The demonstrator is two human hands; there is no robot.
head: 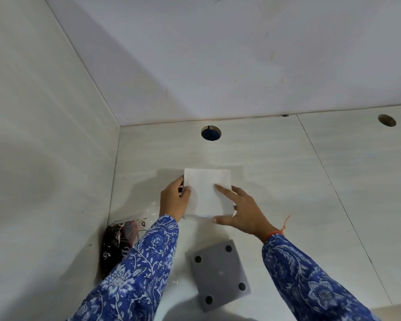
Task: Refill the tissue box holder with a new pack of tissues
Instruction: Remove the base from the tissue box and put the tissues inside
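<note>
A white square stack of tissues (206,191) lies on the pale desk surface (287,172), apparently on top of the holder, whose dark edge barely shows at the stack's left side. My left hand (173,199) grips the left edge of the stack, thumb on top. My right hand (243,212) rests on its right side, index finger pressing flat on the tissues and thumb along the near edge. A grey square plate (219,274) with dark round feet at its corners lies upside down nearer to me.
A crumpled clear and dark patterned plastic wrapper (118,242) lies at the left against the side panel (44,158). Two round cable holes (210,133) (386,120) sit in the desk near the back wall (218,54).
</note>
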